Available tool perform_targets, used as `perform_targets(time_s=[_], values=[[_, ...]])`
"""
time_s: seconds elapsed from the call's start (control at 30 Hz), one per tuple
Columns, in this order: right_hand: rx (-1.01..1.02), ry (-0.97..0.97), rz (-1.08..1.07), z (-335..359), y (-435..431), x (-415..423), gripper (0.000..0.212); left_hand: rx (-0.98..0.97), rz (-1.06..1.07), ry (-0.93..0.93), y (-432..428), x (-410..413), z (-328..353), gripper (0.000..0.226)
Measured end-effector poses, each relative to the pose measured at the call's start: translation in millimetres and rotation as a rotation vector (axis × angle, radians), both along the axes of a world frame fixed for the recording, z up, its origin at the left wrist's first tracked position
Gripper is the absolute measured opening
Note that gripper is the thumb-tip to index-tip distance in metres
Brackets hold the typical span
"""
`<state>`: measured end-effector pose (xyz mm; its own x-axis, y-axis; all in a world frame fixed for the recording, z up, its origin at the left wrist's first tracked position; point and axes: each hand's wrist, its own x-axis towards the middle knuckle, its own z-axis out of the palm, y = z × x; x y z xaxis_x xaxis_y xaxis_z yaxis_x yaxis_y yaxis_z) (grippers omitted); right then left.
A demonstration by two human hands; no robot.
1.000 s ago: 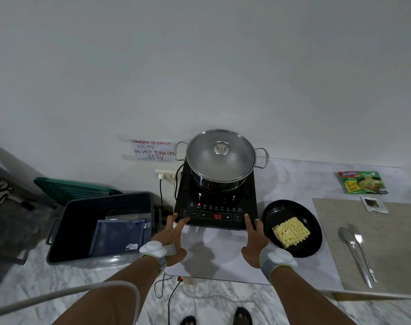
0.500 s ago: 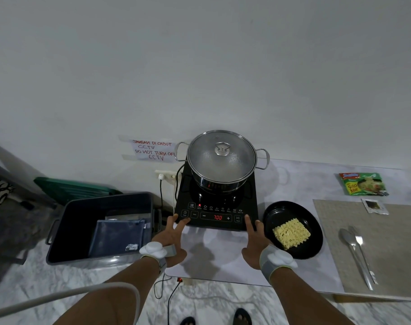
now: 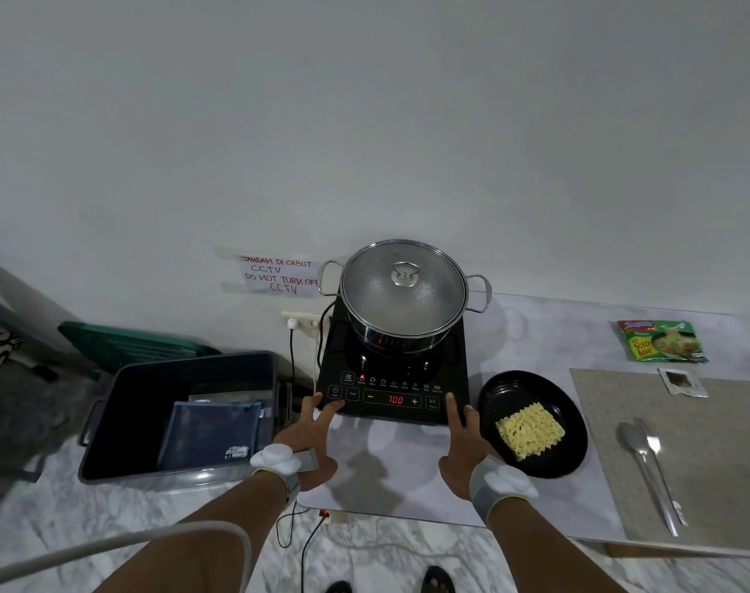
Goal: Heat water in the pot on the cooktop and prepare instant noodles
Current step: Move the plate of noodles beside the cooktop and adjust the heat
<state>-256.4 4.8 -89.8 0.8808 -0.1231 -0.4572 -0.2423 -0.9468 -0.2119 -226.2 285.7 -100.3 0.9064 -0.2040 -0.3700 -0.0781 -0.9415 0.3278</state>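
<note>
A: Where do we stand with the pot (image 3: 401, 288)?

B: It sits lidded on the cooktop (image 3: 392, 370) at the back of the desk (image 3: 407, 460), against the wall. The display (image 3: 395, 399) reads 700 and one indicator glows red, so we judge the heat is on. The glass lid (image 3: 424, 293) looks fogged and beaded, so the water seems to be warming.

A: And the noodles?

B: The dry noodle block (image 3: 529, 430) lies uncooked on the black plate (image 3: 506, 391) just right of the cooktop. The wrapper (image 3: 660, 341) and a seasoning sachet (image 3: 681, 382) lie farther right, the sachet on the mat (image 3: 715, 472) with a spoon and fork (image 3: 649, 468). So boiling, cooking and seasoning are all left.

A: Our hands?

B: Both reach forward, palms down. Our left hand (image 3: 311, 438) rests fingertips on the cooktop's front left corner; our right hand (image 3: 463, 438) points its forefinger at the front right corner by the pause key. Neither grip holds anything; fingers loosely spread.
</note>
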Motion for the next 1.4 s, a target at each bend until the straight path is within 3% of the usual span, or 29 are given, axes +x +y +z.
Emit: perform_targets(time_s=[0.1,0.3,1.4], values=[[-0.047,0.002,0.007,-3,-1,2,0.097,0.003,-0.001,0.002,1,0,2,0.097],[0.084,-0.049,-0.042,-1,-4,0,0.108,-0.006,-0.011,0.004,1,-1,5,0.096],[0.049,-0.036,-0.031,-3,-5,3,0.107,0.006,-0.025,0.045,-2,0,14,0.097]])
